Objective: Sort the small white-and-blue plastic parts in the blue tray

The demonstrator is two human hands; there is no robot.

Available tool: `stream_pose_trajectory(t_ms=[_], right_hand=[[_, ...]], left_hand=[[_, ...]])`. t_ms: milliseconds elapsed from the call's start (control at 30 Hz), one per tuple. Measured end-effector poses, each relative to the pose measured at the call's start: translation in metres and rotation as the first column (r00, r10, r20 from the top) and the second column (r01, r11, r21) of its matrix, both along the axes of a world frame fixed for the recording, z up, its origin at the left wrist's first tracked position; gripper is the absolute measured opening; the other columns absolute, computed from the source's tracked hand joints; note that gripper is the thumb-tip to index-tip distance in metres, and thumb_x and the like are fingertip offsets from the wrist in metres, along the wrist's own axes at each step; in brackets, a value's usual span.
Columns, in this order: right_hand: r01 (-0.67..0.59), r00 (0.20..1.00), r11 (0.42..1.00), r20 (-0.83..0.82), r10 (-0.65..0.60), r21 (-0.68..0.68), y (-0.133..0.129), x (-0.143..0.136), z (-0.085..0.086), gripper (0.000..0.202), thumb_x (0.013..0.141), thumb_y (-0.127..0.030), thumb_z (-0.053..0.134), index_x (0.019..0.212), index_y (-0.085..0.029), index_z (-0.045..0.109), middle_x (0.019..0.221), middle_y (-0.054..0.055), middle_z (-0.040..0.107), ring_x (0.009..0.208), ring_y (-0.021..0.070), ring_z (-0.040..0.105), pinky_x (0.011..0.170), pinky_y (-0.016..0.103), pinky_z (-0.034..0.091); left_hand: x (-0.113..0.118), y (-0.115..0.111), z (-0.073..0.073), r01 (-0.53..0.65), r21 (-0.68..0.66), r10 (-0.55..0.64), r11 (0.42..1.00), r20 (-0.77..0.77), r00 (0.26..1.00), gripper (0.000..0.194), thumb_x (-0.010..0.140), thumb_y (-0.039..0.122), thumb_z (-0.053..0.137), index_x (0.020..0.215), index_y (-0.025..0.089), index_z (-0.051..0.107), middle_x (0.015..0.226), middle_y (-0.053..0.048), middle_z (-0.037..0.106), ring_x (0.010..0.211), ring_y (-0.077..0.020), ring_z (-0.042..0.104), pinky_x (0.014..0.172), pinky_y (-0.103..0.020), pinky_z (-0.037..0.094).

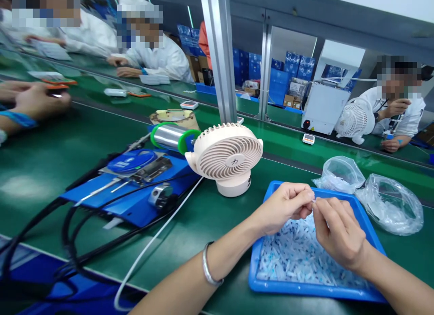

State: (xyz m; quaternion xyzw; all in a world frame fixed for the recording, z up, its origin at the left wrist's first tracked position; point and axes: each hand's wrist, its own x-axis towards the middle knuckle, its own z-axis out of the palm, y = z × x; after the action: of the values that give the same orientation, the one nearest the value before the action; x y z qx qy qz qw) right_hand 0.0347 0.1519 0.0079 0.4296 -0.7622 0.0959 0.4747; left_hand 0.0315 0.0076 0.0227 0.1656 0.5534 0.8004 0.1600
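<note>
Both hands meet above a blue tray filled with many small white and light-blue pieces. My left hand, with a silver bangle on its wrist, is closed in a pinch. My right hand pinches from the other side, its fingertips against those of the left. A tiny pale bit shows between the fingertips, too small to name. Two clear plastic bags lie behind the tray at the right.
A pink fan stands left of the tray. Further left are a blue soldering machine, a solder spool, black cables and a white cord. A metal post rises behind. Co-workers sit across; another person's hands are at the left.
</note>
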Motion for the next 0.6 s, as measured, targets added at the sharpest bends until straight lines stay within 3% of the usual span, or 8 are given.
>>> stream_pose_trajectory(t_ms=[100, 333, 600], right_hand=[[-0.021, 0.999, 0.999, 0.027, 0.022, -0.047, -0.004, 0.001, 0.001, 0.023, 0.073, 0.000, 0.052, 0.093, -0.011, 0.048, 0.059, 0.004, 0.053, 0.051, 0.0132, 0.044, 0.047, 0.027, 0.033], [-0.090, 0.947, 0.959, 0.275, 0.166, -0.269, -0.014, 0.006, 0.008, 0.016, 0.078, 0.000, 0.042, 0.076, -0.016, 0.045, 0.057, 0.000, 0.046, 0.050, 0.0097, 0.037, 0.047, 0.023, 0.033], [-0.122, 0.975, 0.979, 0.166, 0.149, -0.164, -0.005, 0.001, 0.000, 0.022, 0.076, 0.001, 0.047, 0.092, -0.013, 0.047, 0.062, 0.003, 0.051, 0.056, 0.0129, 0.045, 0.051, 0.027, 0.037]], left_hand=[[0.001, 0.001, 0.000, -0.001, 0.012, 0.001, 1.000, -0.016, 1.000, 0.034, 0.069, 0.042, 0.055, 0.053, 0.015, 0.042, 0.043, 0.006, 0.039, 0.040, -0.0033, 0.027, 0.040, -0.021, 0.017], [0.005, 0.003, 0.000, -0.087, 0.000, 0.086, 0.996, -0.129, 0.988, 0.032, 0.074, 0.037, 0.050, 0.053, 0.015, 0.042, 0.047, 0.005, 0.039, 0.044, -0.0045, 0.031, 0.042, -0.021, 0.020], [0.005, 0.006, -0.002, -0.057, 0.036, 0.060, 0.998, -0.079, 0.995, 0.031, 0.074, 0.036, 0.050, 0.053, 0.015, 0.042, 0.049, 0.005, 0.039, 0.043, -0.0043, 0.031, 0.042, -0.021, 0.021]])
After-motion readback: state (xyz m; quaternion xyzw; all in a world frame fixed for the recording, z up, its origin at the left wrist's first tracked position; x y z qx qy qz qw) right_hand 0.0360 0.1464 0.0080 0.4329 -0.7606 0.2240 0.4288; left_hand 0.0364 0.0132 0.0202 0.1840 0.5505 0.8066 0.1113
